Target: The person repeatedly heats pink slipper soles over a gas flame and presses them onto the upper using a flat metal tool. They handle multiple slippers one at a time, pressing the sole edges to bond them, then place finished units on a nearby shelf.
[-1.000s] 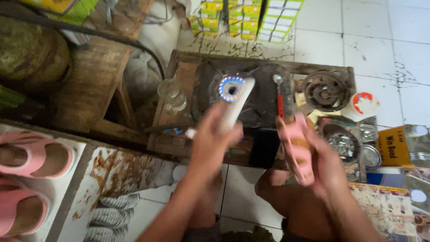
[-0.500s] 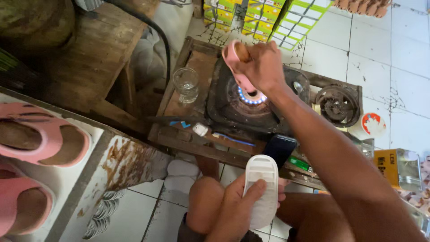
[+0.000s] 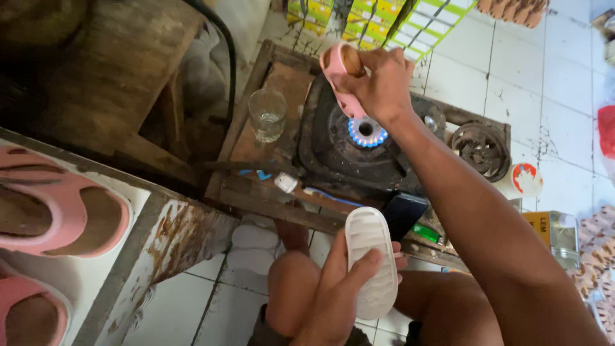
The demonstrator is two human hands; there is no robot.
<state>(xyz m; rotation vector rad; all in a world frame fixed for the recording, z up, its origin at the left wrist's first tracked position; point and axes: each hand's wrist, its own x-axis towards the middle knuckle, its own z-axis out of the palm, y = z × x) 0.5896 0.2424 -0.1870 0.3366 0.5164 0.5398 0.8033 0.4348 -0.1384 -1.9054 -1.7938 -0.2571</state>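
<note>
Tiled floor lies beneath the stove (image 3: pixel 359 144); a light, pliable pink sandal upper (image 3: pixel 338 80) is gripped by the right hand (image 3: pixel 381 83) over flame, a stiff white sole (image 3: pixel 371 269) clasped edgewise in the left hand (image 3: pixel 343 295).

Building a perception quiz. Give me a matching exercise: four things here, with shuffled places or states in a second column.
1. pink sandal upper
2. white ribbed shoe sole
3. clear drinking glass
4. blue ring of flame

A. standing on the wooden frame, left of the stove
B. in the left hand, above the knees
C. burning on the black burner
D. in the right hand, over the flame

Pairs: 1-D, 2-B, 3-A, 4-C
</note>
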